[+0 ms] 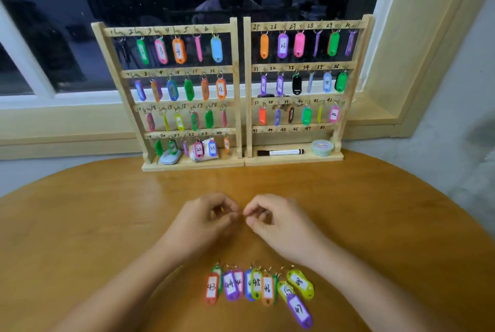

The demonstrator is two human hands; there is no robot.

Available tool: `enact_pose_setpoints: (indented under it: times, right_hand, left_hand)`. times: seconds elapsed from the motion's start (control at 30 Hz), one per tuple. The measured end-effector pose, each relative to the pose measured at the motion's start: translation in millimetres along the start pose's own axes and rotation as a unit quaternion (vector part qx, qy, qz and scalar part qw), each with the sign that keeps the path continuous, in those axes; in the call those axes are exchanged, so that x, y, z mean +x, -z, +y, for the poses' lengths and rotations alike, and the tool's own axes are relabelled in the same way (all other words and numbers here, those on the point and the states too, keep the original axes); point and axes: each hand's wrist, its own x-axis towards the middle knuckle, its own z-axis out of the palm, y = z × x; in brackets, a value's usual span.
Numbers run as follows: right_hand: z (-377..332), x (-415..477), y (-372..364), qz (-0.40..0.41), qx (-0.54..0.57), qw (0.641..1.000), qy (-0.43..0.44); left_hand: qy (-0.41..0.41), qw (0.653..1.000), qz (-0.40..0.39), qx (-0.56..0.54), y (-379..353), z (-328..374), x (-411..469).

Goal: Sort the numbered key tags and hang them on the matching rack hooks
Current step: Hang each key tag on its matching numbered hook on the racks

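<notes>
Two wooden key racks stand at the table's far edge: the left rack [171,70] numbered 1 to 24, the right rack [302,65] numbered 25 to 48. Coloured tags hang on most hooks; the row 43 to 48 [289,129] is bare. At mid-table my left hand [206,222] curls round a small yellow key tag [221,209], mostly hidden by the fingers. My right hand [273,220] pinches its thin ring [241,214] between the two hands. Near me lies a row of loose tags [257,287], from red 43 [212,288] to purple 47 [300,310] and yellow-green 48 [300,283].
On the right rack's base lie a black marker [281,152] and a round pale green tub [322,147]. A pale pad [170,157] and white paper sit on the left rack's base. The round wooden table [107,211] drops off left and right. A dark window is behind.
</notes>
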Motion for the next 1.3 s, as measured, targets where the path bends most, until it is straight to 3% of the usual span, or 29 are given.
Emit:
enact_pose_setpoints:
  times: [0.57, 0.9, 1.1, 1.3]
  right_hand:
    - [-21.3, -1.3, -62.3, -0.191, -0.111, 0.975, 0.032]
    - [-22.9, 4.9, -65.9, -0.153, -0.08, 0.985, 0.002]
    - [-19.9, 11.2, -62.9, -0.093, -0.017, 0.995, -0.044]
    - [-17.0, 14.5, -53.7, -0.08, 0.023, 0.995, -0.052]
  left_hand:
    - [0.063, 0.996, -0.042, -0.046, 5.1, -39.4, -61.4]
    - [0.053, 0.997, -0.048, -0.043, 6.5, -39.7, -62.7]
    - [0.058, 0.988, -0.058, -0.133, 5.6, -31.3, -65.2]
    - [0.097, 0.977, 0.012, -0.191, 1.2, -36.2, -64.0]
